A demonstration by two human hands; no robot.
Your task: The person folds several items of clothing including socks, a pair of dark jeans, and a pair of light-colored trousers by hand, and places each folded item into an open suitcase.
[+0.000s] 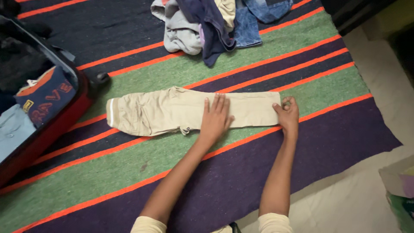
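While the left hand (pixel 215 118) lay flat with fingers spread on the middle of the folded beige trousers (pixel 181 113), the right hand (pixel 288 113) had its grip pinched together on the cloth at the trousers' right end, thumb and fingers closed on the edge. The left hand gripped nothing; it only pressed down. The trousers lay lengthwise across the green band of the striped rug (pixel 327 142), about midway between its far edge and its near edge, legs stacked one on the other.

Judged from this, the fold would go well if the flat palm kept the middle pinned so the layers did not slide, and the pinched end were lifted evenly, both layers together, with the edges kept square to the orange stripes.

At the rug's left edge stood an open red suitcase (pixel 56 125), holding a folded navy garment with orange lettering (pixel 45 99) and a small yellow patch, and a pale blue piece near it. By the far edge sat a heap of clothes (pixel 215 23), grey, navy and denim. A cardboard box (pixel 399 181) showed at the lower right, off the rug on the pale floor.
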